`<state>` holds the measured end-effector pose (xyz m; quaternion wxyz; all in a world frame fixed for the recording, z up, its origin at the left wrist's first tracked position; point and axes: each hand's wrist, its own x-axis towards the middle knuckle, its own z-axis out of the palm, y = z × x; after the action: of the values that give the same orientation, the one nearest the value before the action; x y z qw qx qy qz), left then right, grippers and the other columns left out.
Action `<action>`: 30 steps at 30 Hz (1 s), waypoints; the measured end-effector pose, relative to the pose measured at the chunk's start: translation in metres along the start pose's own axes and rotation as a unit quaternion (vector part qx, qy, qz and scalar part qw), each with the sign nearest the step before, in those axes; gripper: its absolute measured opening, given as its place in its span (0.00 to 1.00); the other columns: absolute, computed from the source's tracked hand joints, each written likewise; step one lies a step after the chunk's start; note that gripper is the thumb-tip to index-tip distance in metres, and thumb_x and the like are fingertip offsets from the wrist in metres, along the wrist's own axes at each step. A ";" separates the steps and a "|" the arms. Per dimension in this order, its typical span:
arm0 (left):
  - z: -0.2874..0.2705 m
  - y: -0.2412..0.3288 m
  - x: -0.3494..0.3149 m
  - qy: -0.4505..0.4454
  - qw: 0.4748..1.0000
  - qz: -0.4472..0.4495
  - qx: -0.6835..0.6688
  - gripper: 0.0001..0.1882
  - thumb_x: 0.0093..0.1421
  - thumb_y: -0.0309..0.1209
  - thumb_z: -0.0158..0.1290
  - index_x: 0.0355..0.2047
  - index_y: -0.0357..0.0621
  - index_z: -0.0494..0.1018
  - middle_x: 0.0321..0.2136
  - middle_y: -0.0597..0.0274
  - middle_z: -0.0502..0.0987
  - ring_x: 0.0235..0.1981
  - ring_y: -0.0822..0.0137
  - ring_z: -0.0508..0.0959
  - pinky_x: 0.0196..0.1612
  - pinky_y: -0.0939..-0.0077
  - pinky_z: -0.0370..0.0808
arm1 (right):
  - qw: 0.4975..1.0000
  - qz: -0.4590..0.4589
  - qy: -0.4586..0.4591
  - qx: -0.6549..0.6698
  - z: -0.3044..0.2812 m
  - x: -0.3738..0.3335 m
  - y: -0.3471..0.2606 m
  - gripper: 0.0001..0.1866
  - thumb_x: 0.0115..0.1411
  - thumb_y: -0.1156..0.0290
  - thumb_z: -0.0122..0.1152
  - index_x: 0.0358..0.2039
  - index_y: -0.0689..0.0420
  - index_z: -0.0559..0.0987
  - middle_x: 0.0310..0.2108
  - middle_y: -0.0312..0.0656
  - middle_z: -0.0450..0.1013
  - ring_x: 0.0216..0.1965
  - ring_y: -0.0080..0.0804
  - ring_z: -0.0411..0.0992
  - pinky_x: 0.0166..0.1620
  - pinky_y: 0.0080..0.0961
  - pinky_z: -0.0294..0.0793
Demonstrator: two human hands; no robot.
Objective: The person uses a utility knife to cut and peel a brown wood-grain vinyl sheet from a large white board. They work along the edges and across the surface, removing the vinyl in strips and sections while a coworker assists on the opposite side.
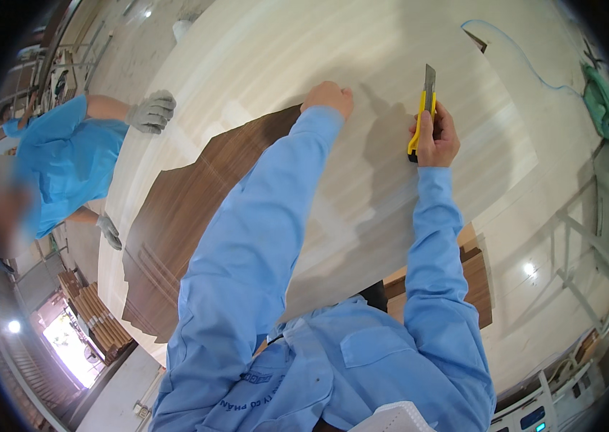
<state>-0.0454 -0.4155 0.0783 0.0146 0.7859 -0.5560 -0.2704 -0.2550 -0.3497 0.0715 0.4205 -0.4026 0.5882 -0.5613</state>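
My right hand (439, 140) grips a yellow utility knife (427, 104), its blade extended and pointing away from me. The knife is above a broad pale sheet (362, 180). To its left my left hand (328, 99) is closed in a fist over the sheet; anything inside the fingers is hidden. Just below that fist begins a brown wood-grain area (204, 187) with a ragged edge against the pale surface. My left forearm covers part of it.
At the left a person in a blue shirt (74, 158) stands at the sheet's edge, one grey-gloved hand (152, 111) over it. A green cloth-like bundle (600, 104) and thin blue cord (517, 50) are at far right. Brown boards (479, 288) show beside my right arm.
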 end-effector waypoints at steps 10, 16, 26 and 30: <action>-0.006 -0.038 -0.001 -0.070 0.987 0.037 -0.143 0.16 0.57 0.42 0.55 0.23 0.42 0.80 0.19 0.59 0.80 0.20 0.59 0.79 0.29 0.60 0.75 | 1.000 0.005 -0.001 0.012 -0.004 -0.002 0.005 0.18 0.67 0.71 0.61 0.55 0.64 0.76 0.30 0.37 0.77 0.26 0.20 0.75 0.29 0.19 0.75; -0.084 -0.068 -0.039 -0.029 0.938 -0.099 -0.330 0.26 0.66 0.49 0.51 0.23 0.37 0.73 0.11 0.59 0.71 0.09 0.65 0.70 0.16 0.70 0.68 | 0.999 -0.028 0.015 -0.013 -0.004 -0.001 0.014 0.19 0.67 0.71 0.62 0.56 0.64 0.75 0.31 0.37 0.77 0.26 0.20 0.75 0.30 0.19 0.76; -0.016 -0.011 0.012 -0.113 0.993 0.021 0.010 0.26 0.62 0.53 0.58 0.23 0.40 0.79 0.16 0.57 0.79 0.19 0.64 0.79 0.31 0.66 0.77 | 1.000 0.008 0.013 -0.018 -0.004 0.000 0.005 0.18 0.67 0.71 0.60 0.55 0.64 0.76 0.32 0.37 0.77 0.26 0.21 0.76 0.29 0.20 0.76; -0.023 -0.027 0.011 -0.187 0.955 0.028 -0.229 0.21 0.63 0.45 0.58 0.22 0.40 0.78 0.13 0.59 0.75 0.14 0.67 0.75 0.22 0.69 0.72 | 0.999 -0.013 0.019 -0.031 -0.004 0.000 0.011 0.17 0.68 0.70 0.60 0.54 0.64 0.76 0.32 0.38 0.78 0.26 0.21 0.76 0.29 0.20 0.76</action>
<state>-0.0089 -0.4209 0.0849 0.0973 0.6813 -0.4939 -0.5315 -0.2590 -0.3475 0.0605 0.3895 -0.4123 0.6078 -0.5557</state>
